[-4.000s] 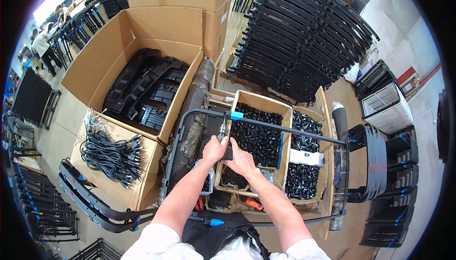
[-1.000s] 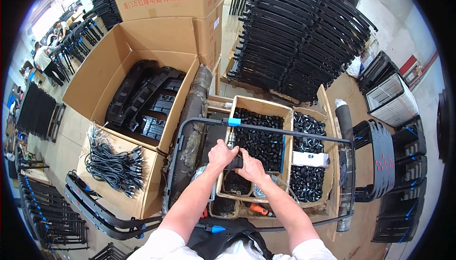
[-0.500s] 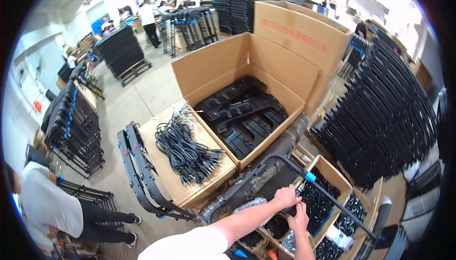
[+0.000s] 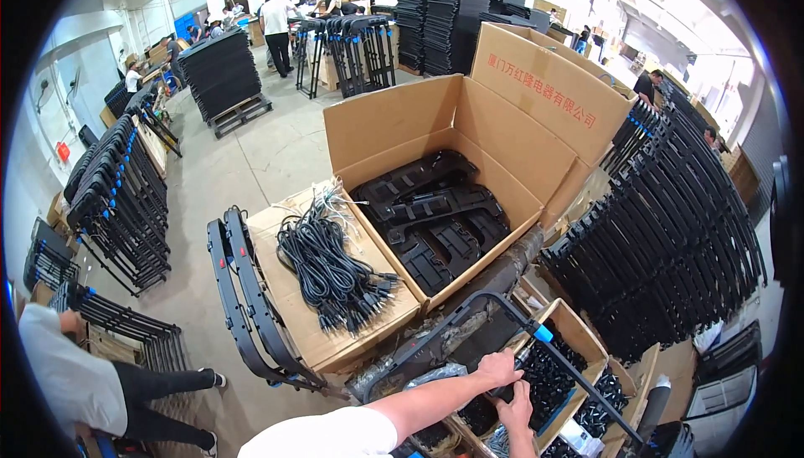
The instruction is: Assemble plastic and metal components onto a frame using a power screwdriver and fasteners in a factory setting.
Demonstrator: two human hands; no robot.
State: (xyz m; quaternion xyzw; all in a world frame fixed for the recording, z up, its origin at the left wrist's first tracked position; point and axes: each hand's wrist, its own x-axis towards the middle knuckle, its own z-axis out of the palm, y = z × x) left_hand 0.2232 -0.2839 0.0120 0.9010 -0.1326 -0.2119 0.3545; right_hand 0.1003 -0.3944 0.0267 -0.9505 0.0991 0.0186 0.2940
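Observation:
A black U-shaped tube frame with a blue fitting stands tilted in front of me, over wooden parts bins. My left hand reaches across inside the frame, its fingers closed around something dark and small. Just below it, my right hand is closed too, thumb up near the same dark piece. What exactly the two hands grip is mostly hidden by the fingers. Beside them lies a bin of small black parts.
A large open carton holds black plastic housings. Left of it, bundled black cables lie on a cardboard box, with curved black frames leaning alongside. Tall stacked black frames stand at right. A person is at lower left.
The whole view has shifted, so most of the scene sits lower in the picture. My hands stay close together at the frame. The person at lower left has moved slightly leftward.

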